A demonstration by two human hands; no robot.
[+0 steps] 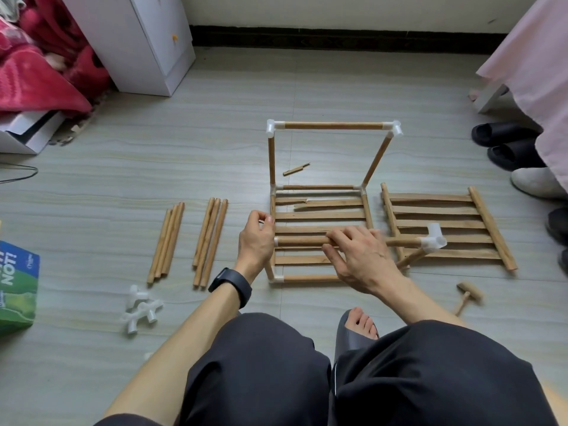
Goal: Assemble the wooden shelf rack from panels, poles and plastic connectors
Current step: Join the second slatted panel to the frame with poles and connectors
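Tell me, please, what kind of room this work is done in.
Probably a bedroom at home: a red blanket beside a white drawer cabinet, and black slippers by a hanging pink cover.

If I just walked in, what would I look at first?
Probably the half-built rack standing mid-floor, with white corner connectors at its top. Right in front of it, the right hand grips a pole with a white connector on its right end. Loose poles lie in two bundles to the left.
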